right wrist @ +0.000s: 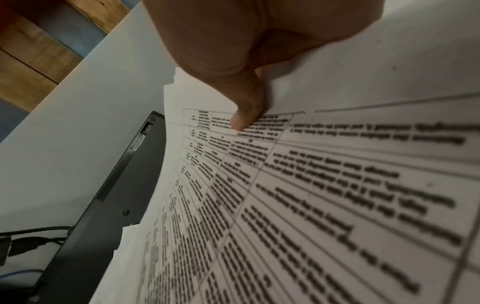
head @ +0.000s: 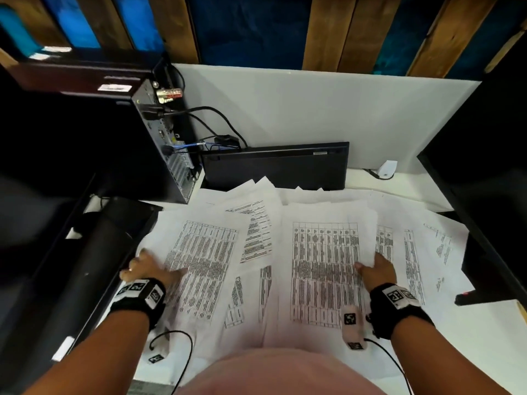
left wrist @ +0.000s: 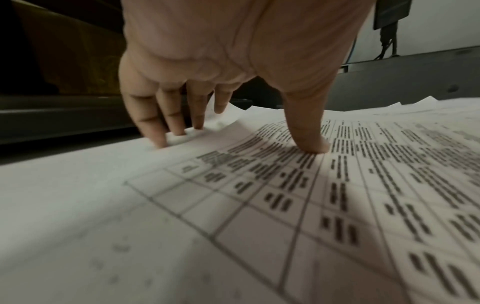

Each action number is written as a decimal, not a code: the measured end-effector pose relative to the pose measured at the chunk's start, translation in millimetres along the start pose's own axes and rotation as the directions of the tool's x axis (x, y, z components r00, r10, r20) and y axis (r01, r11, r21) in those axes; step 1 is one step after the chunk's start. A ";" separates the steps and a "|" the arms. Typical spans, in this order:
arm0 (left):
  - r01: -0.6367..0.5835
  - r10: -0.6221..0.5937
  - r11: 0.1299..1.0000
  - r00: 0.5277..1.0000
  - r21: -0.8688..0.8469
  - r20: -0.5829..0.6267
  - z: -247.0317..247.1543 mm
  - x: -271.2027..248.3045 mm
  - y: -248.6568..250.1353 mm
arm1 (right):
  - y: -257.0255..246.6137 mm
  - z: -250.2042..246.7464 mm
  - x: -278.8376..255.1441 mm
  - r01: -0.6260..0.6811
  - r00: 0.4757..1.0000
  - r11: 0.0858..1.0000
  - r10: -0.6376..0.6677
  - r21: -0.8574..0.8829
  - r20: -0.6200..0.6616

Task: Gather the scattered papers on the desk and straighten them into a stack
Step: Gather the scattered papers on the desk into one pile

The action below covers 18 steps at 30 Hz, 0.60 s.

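The papers (head: 285, 252) lie fanned across the desk (head: 399, 183), gathering barely begun: the left hand (head: 148, 269) presses spread fingers on the left sheet, the right hand (head: 379, 270) pinches the middle sheet's edge, and next both should sweep inward.

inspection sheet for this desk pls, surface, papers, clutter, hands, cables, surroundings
surface: white desk, mostly covered by sheets.
job's things: white printed table papers, fanned out and overlapping, not yet stacked.
clutter: black upturned keyboard behind the papers; small white device at far right.
grippers: left hand presses fingertips and thumb on the left sheet; right hand pinches the edge of the middle sheet, thumb on top.
cables: black cables run from the black computer tower; thin wires trail from both wrist straps.
surroundings: white partition, wooden planks beyond.
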State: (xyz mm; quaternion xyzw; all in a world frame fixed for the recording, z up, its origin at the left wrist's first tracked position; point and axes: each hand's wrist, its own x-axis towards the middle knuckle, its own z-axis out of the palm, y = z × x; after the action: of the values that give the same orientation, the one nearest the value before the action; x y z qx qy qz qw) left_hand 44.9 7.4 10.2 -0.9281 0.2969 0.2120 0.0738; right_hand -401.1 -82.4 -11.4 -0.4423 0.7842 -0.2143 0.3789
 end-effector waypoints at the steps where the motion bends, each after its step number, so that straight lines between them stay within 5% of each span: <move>1: 0.001 -0.001 1.000 1.000 -0.012 0.015 2.3 -0.2 -2.1 | -1.7 3.0 -0.6 -0.012 1.000 1.000 0.012 0.015 0.014; 7: -0.064 0.077 0.973 0.996 -0.221 0.049 20.1 -4.5 5.2 | -10.0 20.0 -11.9 -0.040 0.977 0.993 0.017 0.108 0.213; 13: -0.194 0.066 0.836 0.964 -0.513 -0.258 19.2 -6.7 -0.4 | -10.2 22.3 -23.5 -0.022 1.000 0.989 0.019 0.148 0.025; 18: -0.274 0.036 0.698 0.936 -0.661 -0.350 10.3 -7.4 -12.5 | -7.3 16.9 -28.4 0.012 0.997 0.980 0.004 0.201 -0.079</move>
State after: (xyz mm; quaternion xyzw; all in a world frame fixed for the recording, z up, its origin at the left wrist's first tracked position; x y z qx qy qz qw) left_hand 43.1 24.2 4.2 -0.8786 0.2802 0.1655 -0.3496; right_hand -374.8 -61.9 -5.6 -0.3942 0.7720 -0.3106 0.3900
